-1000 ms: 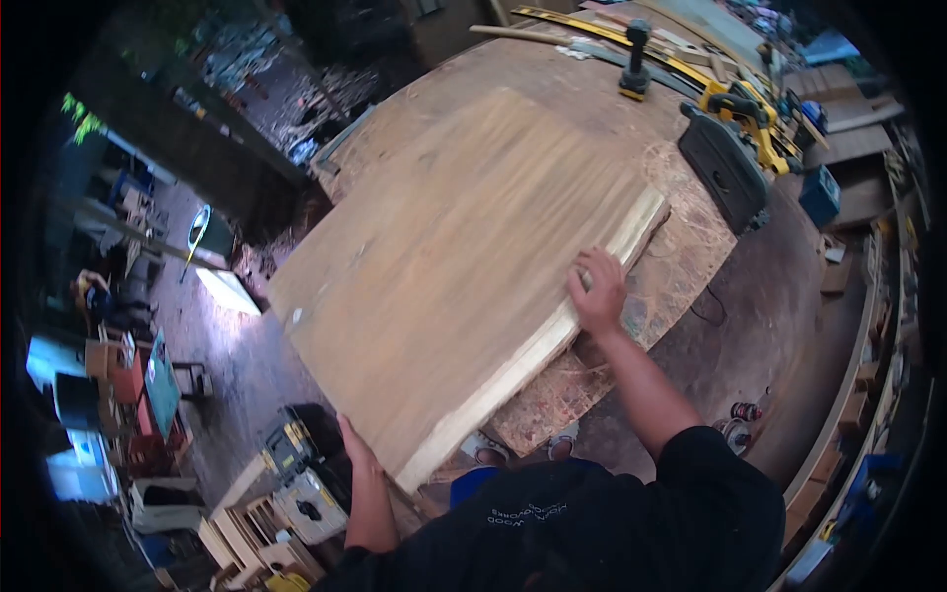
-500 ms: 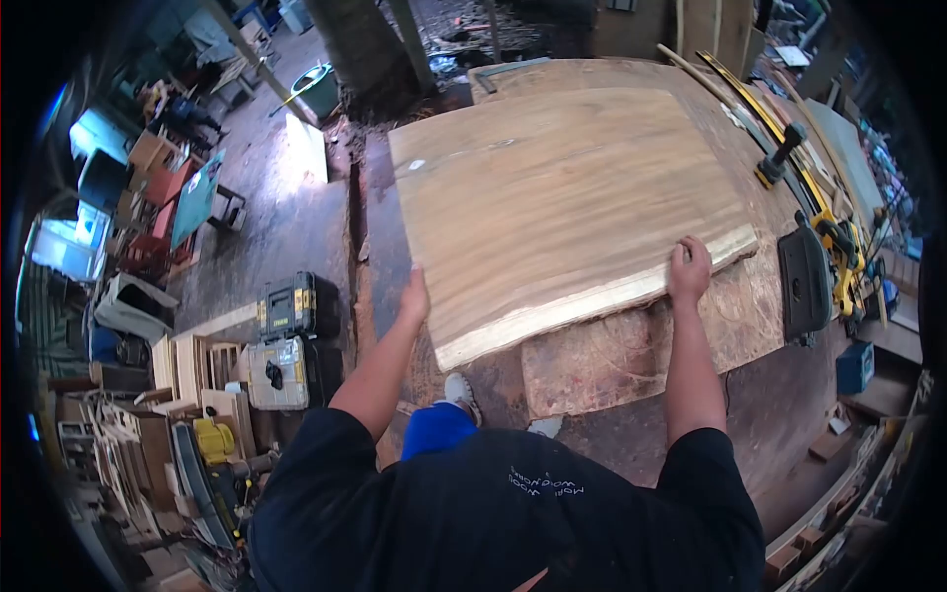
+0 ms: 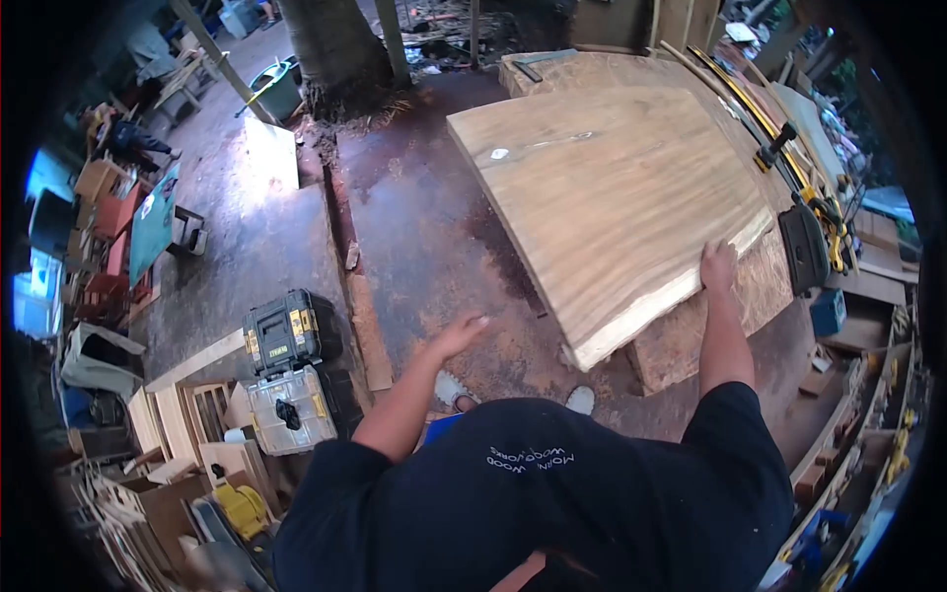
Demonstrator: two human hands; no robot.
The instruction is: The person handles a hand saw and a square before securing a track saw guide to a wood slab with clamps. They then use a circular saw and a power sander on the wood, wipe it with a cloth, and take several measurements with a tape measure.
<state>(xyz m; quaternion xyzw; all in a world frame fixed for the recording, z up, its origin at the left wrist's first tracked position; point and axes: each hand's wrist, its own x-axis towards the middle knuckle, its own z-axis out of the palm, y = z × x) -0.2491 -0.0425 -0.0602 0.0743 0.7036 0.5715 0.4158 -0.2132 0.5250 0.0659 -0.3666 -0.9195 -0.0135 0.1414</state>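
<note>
A broad wooden slab [image 3: 612, 207] with brown grain and a pale live edge lies at an angle on a worn plywood worktop [image 3: 691, 345]. Its near left corner juts out past the worktop. My right hand [image 3: 718, 264] grips the slab's pale near edge, fingers bent over the top; the thumb side is hard to see. Away from the slab, to its left, my left hand [image 3: 462, 335] is in the air above the floor with fingers stretched out and nothing in them.
A cordless drill [image 3: 775, 148], a black case [image 3: 803, 249] and a long yellow level [image 3: 725, 84] sit along the right side. Toolboxes [image 3: 286, 331] stand at left on the floor, near stacked wood pieces [image 3: 173, 434]. A tree trunk [image 3: 330, 54] rises behind.
My left hand has let go of the slab's left edge and moved away from it. The slab now lies turned and further right in view. My right hand stays on its near edge.
</note>
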